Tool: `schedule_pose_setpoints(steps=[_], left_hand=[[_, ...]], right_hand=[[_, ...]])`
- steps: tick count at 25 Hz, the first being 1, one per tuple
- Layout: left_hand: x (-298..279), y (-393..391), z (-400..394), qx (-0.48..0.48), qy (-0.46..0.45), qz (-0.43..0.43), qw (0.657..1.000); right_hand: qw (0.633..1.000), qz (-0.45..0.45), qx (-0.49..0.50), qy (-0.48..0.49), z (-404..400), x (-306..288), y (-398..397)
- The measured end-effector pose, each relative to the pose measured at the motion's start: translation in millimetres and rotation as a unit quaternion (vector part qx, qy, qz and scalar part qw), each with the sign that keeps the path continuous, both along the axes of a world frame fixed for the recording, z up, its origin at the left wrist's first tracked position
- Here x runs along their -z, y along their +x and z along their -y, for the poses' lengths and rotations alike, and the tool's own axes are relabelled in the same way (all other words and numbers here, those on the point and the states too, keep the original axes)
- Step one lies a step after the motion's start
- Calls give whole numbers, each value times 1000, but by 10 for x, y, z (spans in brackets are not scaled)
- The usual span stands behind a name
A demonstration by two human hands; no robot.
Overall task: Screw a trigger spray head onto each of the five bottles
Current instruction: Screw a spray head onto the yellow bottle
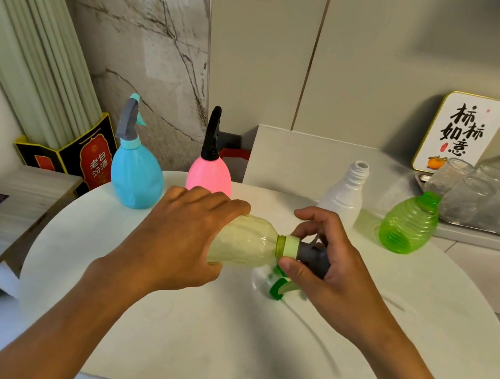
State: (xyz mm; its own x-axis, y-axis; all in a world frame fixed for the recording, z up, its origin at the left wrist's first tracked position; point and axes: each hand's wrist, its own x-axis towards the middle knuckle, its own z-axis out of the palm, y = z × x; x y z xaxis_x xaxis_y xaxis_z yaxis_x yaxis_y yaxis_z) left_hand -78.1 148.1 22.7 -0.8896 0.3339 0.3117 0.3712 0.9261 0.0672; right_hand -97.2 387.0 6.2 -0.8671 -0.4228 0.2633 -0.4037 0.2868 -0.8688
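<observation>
Beyond my left hand [182,237] stand smooth blue [135,177] and pink [210,175] bulb bottles, heads on. It grips a ribbed yellow bottle [246,243] sideways; my right hand [327,260] clasps its grey head [313,256]. Beyond it: a white bottle [344,194], then a ridged green one [408,226], both headless.

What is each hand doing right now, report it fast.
Left hand: closed around the yellow bottle, held sideways above the table.
Right hand: closed on the grey spray head at that bottle's neck.
</observation>
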Motion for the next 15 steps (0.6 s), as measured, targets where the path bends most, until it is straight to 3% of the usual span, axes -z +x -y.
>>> schedule_pose_setpoints(steps=[15], left_hand=[[29,-10,-64,21,-10,-59,998]], right_hand=[[997,54,18,-52,3,-39,7]])
